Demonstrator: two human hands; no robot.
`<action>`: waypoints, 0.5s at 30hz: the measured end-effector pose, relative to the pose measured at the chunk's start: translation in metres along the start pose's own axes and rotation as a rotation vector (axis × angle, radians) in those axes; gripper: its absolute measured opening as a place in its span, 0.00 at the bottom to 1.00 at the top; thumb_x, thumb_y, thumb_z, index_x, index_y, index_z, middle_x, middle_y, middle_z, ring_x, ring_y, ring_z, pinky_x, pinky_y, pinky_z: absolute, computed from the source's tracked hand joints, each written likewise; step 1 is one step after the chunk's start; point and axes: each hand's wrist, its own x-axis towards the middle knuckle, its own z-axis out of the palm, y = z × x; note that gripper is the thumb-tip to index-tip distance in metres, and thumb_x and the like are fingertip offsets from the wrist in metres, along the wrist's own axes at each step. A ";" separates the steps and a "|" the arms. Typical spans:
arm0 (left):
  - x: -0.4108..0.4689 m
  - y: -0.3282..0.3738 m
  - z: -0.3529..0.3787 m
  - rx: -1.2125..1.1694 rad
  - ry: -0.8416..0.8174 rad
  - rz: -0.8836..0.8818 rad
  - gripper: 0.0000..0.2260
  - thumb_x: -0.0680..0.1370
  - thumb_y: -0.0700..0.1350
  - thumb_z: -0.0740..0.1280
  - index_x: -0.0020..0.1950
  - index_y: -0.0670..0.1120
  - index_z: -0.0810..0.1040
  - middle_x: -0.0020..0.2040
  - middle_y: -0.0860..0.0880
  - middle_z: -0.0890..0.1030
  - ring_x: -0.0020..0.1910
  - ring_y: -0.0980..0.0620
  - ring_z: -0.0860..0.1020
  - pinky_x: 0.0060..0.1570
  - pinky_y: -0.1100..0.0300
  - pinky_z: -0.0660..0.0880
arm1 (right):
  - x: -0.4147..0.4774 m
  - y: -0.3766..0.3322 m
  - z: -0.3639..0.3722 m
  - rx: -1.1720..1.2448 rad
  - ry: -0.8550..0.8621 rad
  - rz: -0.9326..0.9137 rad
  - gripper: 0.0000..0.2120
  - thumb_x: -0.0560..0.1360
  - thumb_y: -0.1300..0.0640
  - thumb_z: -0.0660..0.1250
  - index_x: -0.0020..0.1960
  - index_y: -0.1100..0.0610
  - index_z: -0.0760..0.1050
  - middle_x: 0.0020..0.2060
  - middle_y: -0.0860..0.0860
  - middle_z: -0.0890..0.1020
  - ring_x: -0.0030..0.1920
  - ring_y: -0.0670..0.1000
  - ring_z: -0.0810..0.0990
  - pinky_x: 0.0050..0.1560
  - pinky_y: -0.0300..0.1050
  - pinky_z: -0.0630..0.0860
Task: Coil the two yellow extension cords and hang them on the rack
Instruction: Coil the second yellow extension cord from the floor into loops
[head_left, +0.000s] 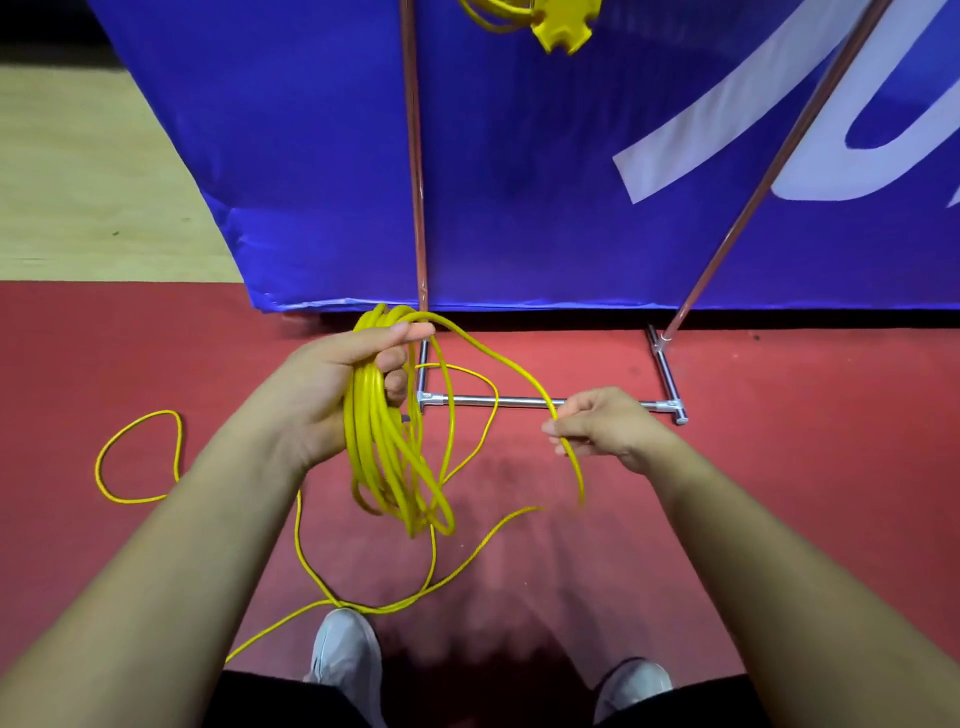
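left hand (332, 395) gripping glossy looped cord (387, 457)

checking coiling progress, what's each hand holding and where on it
Left hand grips the coiled yellow cord at the top of its loops. Right hand pinches the loose strand running from that coil.

A blue banner (519, 182) with white lettering is standing on the red floor (779, 467), and two grey shoes (343, 654) are showing below.

Yellow cord (384, 447) half-coiled (tail loose on floor); second cord (519, 15) apparently hung.
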 end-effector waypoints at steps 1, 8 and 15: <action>0.000 0.001 0.000 0.020 0.019 0.012 0.12 0.72 0.45 0.66 0.51 0.40 0.80 0.26 0.52 0.72 0.27 0.55 0.76 0.27 0.64 0.75 | -0.004 -0.011 0.003 -0.084 0.026 -0.050 0.05 0.71 0.66 0.73 0.39 0.61 0.78 0.29 0.54 0.80 0.26 0.46 0.78 0.28 0.35 0.75; -0.005 -0.014 0.013 0.353 -0.038 0.024 0.04 0.77 0.42 0.65 0.50 0.44 0.72 0.47 0.36 0.84 0.47 0.43 0.84 0.45 0.55 0.80 | -0.081 -0.089 0.036 -0.692 -0.539 -0.282 0.07 0.74 0.65 0.68 0.42 0.59 0.84 0.25 0.49 0.74 0.27 0.46 0.69 0.30 0.41 0.67; -0.019 -0.012 0.014 0.397 -0.173 -0.085 0.05 0.74 0.43 0.66 0.39 0.44 0.73 0.26 0.47 0.72 0.21 0.50 0.71 0.23 0.63 0.67 | -0.071 -0.096 0.008 -0.033 -0.305 -0.522 0.04 0.74 0.62 0.69 0.45 0.64 0.80 0.28 0.50 0.77 0.30 0.48 0.72 0.32 0.41 0.69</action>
